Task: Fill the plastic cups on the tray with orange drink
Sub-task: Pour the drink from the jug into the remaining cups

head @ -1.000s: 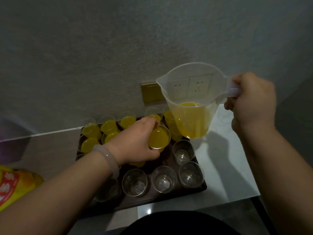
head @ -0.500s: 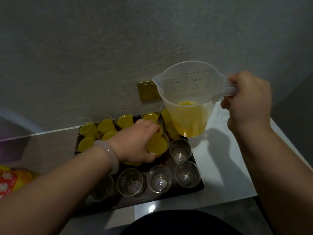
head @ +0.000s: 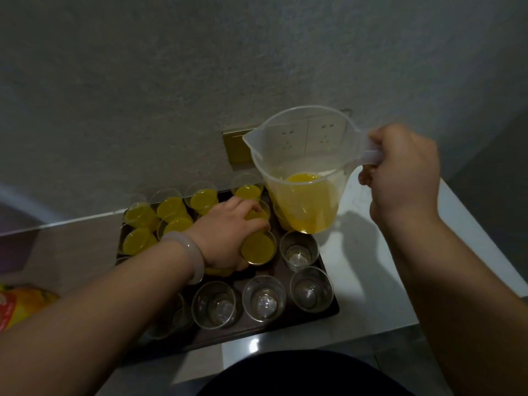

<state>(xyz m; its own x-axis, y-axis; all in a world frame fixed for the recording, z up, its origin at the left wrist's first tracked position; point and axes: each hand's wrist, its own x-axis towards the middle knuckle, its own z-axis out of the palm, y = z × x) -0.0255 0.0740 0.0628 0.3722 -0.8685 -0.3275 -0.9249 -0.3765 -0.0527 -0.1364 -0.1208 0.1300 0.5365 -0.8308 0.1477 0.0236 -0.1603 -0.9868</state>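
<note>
A dark tray [head: 328, 311] on the counter carries several clear plastic cups. Those at the back left [head: 171, 208] are full of orange drink; the front row [head: 264, 298] and one at the right [head: 298, 250] are empty. My left hand [head: 228, 235] grips a filled cup [head: 258, 248] standing low over the tray's middle. My right hand [head: 400, 178] holds the handle of a clear measuring jug [head: 303, 172], upright above the tray's back right corner, about a third full of orange drink.
A grey wall with a brass-framed socket plate [head: 237, 150] rises right behind the tray. An orange and red packet [head: 20, 304] lies at the left edge. The white counter [head: 385, 287] ends at the right and near me.
My left hand has lowered the filled cup toward the tray's middle. The jug has stayed upright in my right hand, shifting only slightly.
</note>
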